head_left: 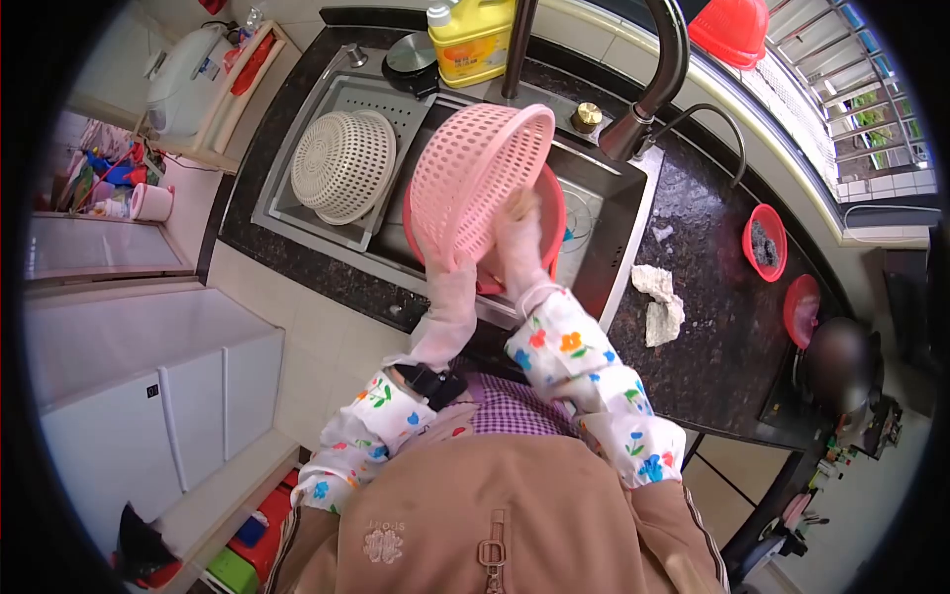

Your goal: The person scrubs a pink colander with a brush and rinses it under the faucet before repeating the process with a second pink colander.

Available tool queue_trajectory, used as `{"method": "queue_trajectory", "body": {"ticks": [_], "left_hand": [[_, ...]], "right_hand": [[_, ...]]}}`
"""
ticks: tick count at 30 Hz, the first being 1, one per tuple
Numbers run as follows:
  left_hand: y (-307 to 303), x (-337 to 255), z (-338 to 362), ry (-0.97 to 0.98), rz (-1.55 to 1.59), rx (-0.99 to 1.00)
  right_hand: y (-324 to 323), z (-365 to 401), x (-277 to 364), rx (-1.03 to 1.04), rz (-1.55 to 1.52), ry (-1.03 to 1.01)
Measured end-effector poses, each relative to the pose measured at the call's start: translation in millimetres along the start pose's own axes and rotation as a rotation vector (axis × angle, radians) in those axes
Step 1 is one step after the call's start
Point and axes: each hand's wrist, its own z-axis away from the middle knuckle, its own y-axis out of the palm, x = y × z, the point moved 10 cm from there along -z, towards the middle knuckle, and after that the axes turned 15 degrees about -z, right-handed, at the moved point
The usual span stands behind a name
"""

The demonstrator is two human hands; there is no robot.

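A pink colander (463,163) is tilted on its side above the sink (604,252), its open mouth facing right. My left hand (445,287), in a thin translucent glove, grips the lower rim; its fingers are partly hidden by the basket. My right hand (519,246), gloved too, reaches to the inner side of the colander. A blurred yellowish-brown patch shows at its fingertips, and I cannot make out what it is. Below the colander, a red basin (552,213) sits in the sink, mostly covered.
A cream colander (346,166) rests upside down on the drainboard (386,109). Behind stand a yellow jug (473,45) and a dark faucet (661,84). To the right lie a crumpled white cloth (661,302) and a small red bowl with a steel scourer (764,245).
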Motion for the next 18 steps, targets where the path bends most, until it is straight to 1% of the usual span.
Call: {"method": "queue_trajectory", "body": {"ticks": [2,3,4,5,6,7,9,10,11,12,13,14,15,16,17,18], "left_hand": [[-5.8,-1.2,1.8,0.031,-0.066,-0.01],[-6.8,11.6,0.6,0.007,-0.043,-0.015],[-7.2,19.8,0.5,-0.019,-0.017,-0.014],[-9.2,12.0,-0.5,-0.02,-0.014,-0.007],[-6.3,3.4,-2.2,-0.092,0.064,0.071],[-0.8,0.3,-4.1,-0.161,0.142,0.145],[4.4,6.2,-14.7,-0.142,0.152,0.151],[9.3,7.7,-17.5,-0.126,0.161,0.165],[10.1,5.0,-17.2,-0.131,0.164,0.168],[10.3,5.3,-15.7,-0.157,0.097,0.188],[9.5,1.2,-16.9,-0.175,0.027,0.21],[4.9,-11.6,-17.8,-0.169,0.023,0.213],[-0.2,-24.4,-12.8,-0.175,-0.018,0.243],[-2.8,-29.2,-8.8,-0.185,-0.058,0.268],[-2.9,-24.1,-12.2,-0.186,-0.062,0.268],[-3.2,-25.5,-20.1,-0.087,0.033,0.246]], "right_hand": [[-8.3,-33.0,-15.6,0.058,-0.105,0.083],[-4.8,-26.5,8.2,0.059,0.072,0.275],[-8.0,-25.9,-4.4,0.052,0.072,0.277],[-14.2,-29.5,-16.0,0.026,0.033,0.171],[-17.3,-31.7,-16.5,0.006,-0.004,0.063],[-15.4,-20.0,-6.0,0.009,-0.002,0.06],[0.5,51.9,-37.8,-0.027,-0.333,0.769],[6.9,82.0,-56.6,-0.039,-0.315,1.07],[8.6,80.1,-42.3,-0.051,-0.316,1.087],[13.0,77.0,-28.3,-0.057,-0.317,1.106],[4.0,45.3,-31.0,-0.064,-0.3,0.787],[-6.8,14.5,-34.1,-0.075,-0.285,0.465],[-12.1,-23.4,-31.8,0.065,-0.158,0.31],[-14.5,-40.1,-9.4,0.035,-0.285,0.205],[-13.2,-49.5,-10.9,0.078,-0.216,0.27],[-12.2,-53.6,-13.0,0.118,-0.146,0.332]]}}
